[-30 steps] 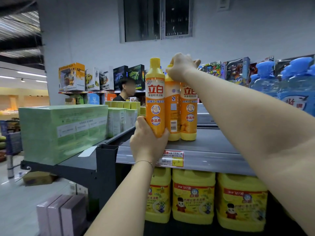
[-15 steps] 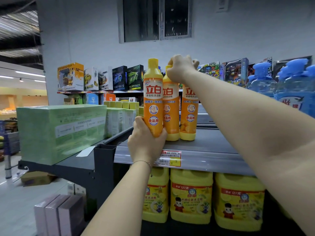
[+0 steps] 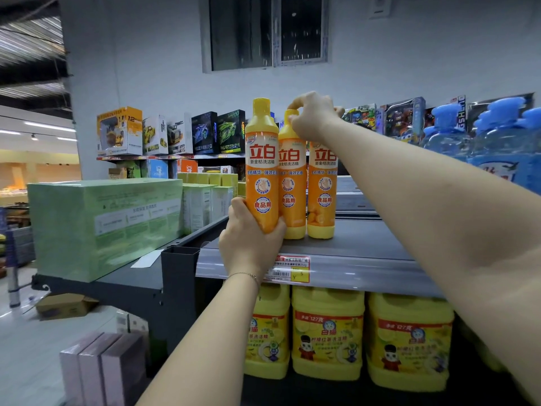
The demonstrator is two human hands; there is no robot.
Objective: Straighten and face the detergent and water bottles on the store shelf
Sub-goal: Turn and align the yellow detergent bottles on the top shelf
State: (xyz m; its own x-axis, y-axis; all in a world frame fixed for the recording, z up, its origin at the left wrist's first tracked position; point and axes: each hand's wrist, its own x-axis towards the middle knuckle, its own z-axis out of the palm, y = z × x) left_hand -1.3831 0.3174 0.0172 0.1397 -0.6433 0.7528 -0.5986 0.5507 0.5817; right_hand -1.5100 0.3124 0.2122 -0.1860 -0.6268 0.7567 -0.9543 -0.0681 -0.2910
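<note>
Glossy orange plastic detergent bottles (image 3: 262,171) with smooth printed labels; matt grey metal shelf (image 3: 366,247); translucent blue plastic water bottles (image 3: 448,136).

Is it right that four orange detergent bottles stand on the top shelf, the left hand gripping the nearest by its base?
Not quite: the head view shows three orange detergent bottles, not four. The left hand does grip the nearest bottle by its base on the top shelf.

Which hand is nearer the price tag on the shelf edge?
Left. The left hand grips a bottle base just above the price tag; the right hand is up at the bottle caps.
</note>
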